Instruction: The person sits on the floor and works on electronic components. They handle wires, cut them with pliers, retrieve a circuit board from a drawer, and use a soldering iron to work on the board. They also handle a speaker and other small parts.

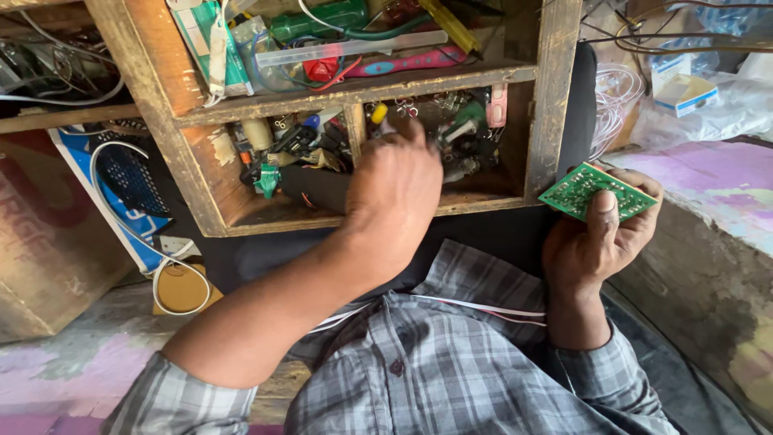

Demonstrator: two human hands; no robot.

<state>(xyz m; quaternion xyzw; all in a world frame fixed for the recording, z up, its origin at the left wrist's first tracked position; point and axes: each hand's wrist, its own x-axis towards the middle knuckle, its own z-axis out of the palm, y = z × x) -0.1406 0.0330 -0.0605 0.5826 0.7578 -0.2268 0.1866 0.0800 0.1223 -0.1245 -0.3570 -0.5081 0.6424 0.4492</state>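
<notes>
wooden shelf [185,153] crammed with tools, purple-stained ledge [708,173].

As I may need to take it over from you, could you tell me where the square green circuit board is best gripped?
Pinch the square green circuit board by its thin edges at the free corner nearest the wooden compartment box, coming from that side. The right hand covers the opposite end, thumb on the face, and the board is flat and thin.
</notes>
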